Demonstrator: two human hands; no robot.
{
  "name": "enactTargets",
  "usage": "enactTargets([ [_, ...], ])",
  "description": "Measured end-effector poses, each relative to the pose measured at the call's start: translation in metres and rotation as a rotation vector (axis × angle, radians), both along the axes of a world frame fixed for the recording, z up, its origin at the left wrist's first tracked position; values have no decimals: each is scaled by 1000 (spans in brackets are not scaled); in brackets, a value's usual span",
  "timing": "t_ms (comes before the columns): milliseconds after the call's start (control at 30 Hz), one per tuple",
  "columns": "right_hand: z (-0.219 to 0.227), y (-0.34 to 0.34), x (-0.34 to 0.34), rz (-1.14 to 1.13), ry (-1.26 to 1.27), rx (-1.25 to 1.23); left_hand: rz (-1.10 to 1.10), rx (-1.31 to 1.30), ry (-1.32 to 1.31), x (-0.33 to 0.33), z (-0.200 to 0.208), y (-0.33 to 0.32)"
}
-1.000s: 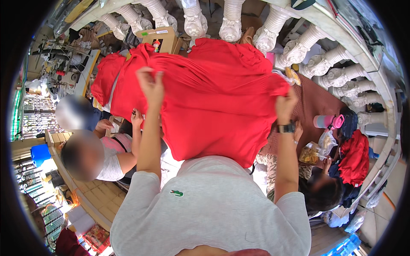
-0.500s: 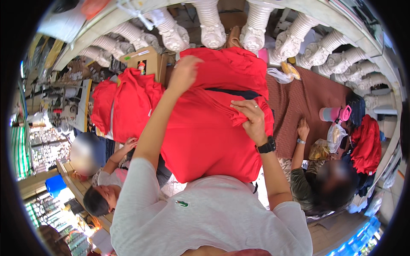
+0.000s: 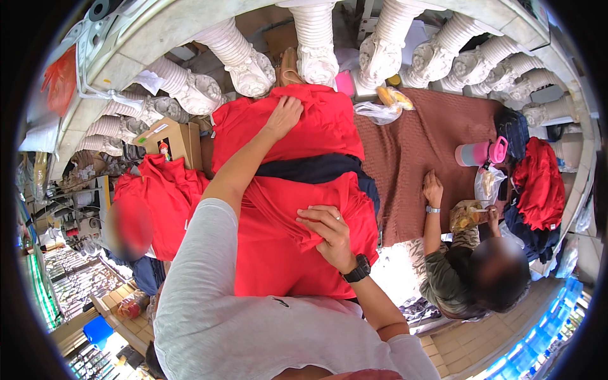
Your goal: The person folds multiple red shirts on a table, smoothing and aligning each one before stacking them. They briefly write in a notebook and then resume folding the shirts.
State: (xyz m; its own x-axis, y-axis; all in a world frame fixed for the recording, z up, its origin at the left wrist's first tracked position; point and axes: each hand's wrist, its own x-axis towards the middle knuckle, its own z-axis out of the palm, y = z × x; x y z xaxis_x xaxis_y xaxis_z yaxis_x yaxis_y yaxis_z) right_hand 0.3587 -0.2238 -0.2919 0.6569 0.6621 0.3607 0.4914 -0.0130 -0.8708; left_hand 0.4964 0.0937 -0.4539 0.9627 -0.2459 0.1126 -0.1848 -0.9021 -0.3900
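Red garments lie stacked before me, a near pile (image 3: 285, 266) and a far red garment (image 3: 316, 130), with dark navy cloth (image 3: 310, 168) showing between them. My left hand (image 3: 284, 118) reaches across to the far garment; its fingers are closed on the red cloth near the far edge. On the near pile rests my right hand (image 3: 329, 235), a ring on one finger and a black watch at the wrist. Its fingers are slightly bent, apart from the thumb, over loose folds of red cloth.
Left of the piles are more red garments (image 3: 161, 196) and a cardboard box (image 3: 171, 142). A co-worker (image 3: 456, 272) sits at right by a brown-covered table (image 3: 405, 171) with a pink-and-grey bottle (image 3: 474, 154). White balusters (image 3: 316, 50) line the far side.
My view has shifted, and the piles sit further left and lower. My left hand has come down onto the far red garment. My right hand has moved left over the near pile.
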Motion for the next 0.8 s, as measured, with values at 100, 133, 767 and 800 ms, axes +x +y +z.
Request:
enactTargets([
  [100, 11, 4, 14, 54, 10, 23, 186, -529, 39, 2, 74, 0],
  [133, 16, 5, 19, 83, 11, 24, 234, -884, -84, 6, 66, 12],
  [767, 66, 46, 63, -76, -214, -32, -120, -1690, 499, -117, 228, -67],
  [800, 56, 43, 65, -13, -97, -30, -24, -1628, 454, -125, 235, -75],
])
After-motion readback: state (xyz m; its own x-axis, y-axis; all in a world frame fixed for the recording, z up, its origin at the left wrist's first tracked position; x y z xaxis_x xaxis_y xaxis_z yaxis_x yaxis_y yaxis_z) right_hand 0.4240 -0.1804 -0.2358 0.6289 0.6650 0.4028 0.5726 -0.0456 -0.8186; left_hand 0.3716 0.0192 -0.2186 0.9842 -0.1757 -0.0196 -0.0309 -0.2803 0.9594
